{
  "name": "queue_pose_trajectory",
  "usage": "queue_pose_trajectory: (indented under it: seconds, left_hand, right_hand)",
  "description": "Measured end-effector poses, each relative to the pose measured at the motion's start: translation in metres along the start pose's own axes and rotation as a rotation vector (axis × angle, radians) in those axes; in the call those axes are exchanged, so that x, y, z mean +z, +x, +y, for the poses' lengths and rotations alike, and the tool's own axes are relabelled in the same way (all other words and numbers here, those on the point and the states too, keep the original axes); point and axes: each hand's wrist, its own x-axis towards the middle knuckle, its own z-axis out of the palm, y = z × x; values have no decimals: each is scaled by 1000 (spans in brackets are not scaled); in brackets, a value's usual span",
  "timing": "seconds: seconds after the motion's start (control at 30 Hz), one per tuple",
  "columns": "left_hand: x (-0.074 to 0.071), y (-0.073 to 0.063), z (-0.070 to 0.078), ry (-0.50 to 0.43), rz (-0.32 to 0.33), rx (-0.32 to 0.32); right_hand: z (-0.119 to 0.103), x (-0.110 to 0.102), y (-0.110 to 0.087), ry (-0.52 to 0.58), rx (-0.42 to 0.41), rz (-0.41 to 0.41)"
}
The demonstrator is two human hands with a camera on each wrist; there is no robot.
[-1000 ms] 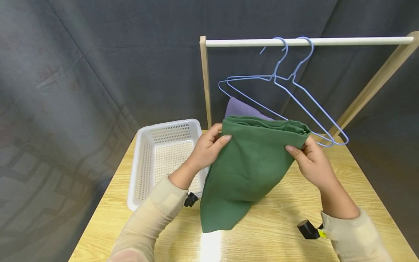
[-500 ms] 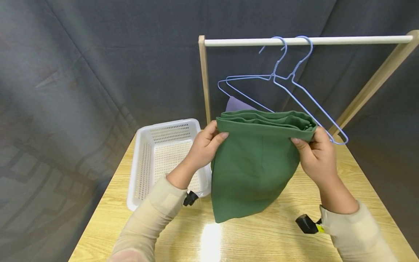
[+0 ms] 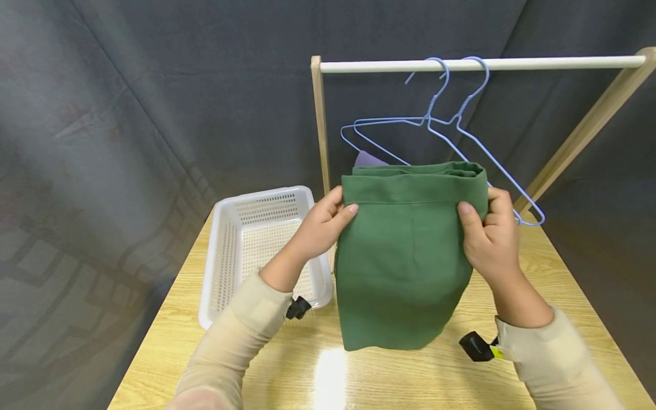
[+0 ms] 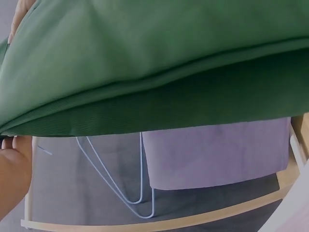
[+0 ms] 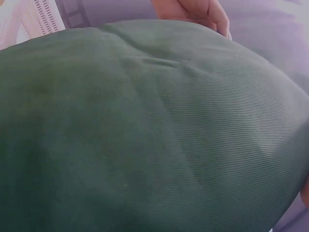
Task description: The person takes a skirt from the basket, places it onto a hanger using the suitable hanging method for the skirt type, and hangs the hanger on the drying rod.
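Observation:
A green skirt (image 3: 402, 250) with a stitched waistband hangs upright in front of me, its waist at the top showing folded layers. My left hand (image 3: 323, 225) pinches the waistband's left end, thumb on the front and fingers behind. At the right end, my right hand (image 3: 489, 230) grips it in the same way. In the left wrist view the skirt (image 4: 145, 53) covers the upper part, with my left hand (image 4: 14, 169) at its edge. The skirt (image 5: 145, 130) fills most of the right wrist view. Behind it are two blue wire hangers (image 3: 484, 139), partly hidden.
The hangers hang from a white rail (image 3: 369, 66) on a wooden frame (image 3: 319, 114). A purple cloth (image 4: 217, 154) hangs over a hanger, mostly covered by the skirt in the head view. Left on the wooden table (image 3: 277, 364) stands a white perforated basket (image 3: 220, 267).
The skirt has been raised slightly and turned to face me, its hem swinging from slanted to nearly level. My right hand moved out, then slightly back in, and now rests higher. Both hands keep hold.

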Motion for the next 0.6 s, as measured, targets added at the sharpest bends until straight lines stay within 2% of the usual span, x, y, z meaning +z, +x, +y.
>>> queue_pose_trajectory:
  seconds: [0.13,0.23,0.4,0.5,0.6]
  left_hand:
    - [-1,-1,-2,-160,-23,-53]
    - [-1,-1,-3,-219,3,-88]
    - [0,0,-9,-346,48,-118]
    - [0,-1,-14,-462,17,-115]
    - [-3,-3,-20,-522,-61,-110]
  right_hand:
    - [-2,2,0,106,34,-6]
    - [-4,3,0,219,53,3]
    - [-10,5,2,301,97,35]
    - [-13,6,4,339,158,62]
    - [-15,7,4,385,213,82]
